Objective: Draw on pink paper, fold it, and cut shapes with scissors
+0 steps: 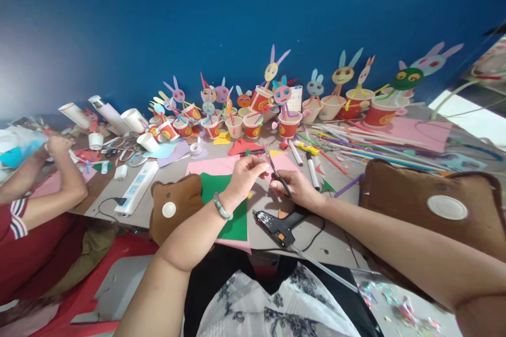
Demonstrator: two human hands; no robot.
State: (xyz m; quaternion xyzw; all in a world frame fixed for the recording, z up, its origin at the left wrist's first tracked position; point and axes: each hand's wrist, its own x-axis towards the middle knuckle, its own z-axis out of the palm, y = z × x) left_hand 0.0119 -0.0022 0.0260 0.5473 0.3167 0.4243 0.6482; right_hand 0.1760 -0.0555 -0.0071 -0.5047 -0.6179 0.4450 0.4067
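In my right hand is a pair of scissors with dark handles, its blades pointing up and away from me. My left hand pinches a small piece of pink paper right beside the blades. Whether the blades touch the paper is too small to tell. Below my hands lies a black hot glue gun with a glue stick in its back end. Green paper rests on a larger pink sheet under my left wrist.
Paper cups with paper rabbit figures line the blue wall. Bundled pipe cleaners and markers lie to the right. Brown cushions flank my arms. A power strip is at left, near a co-worker's hands.
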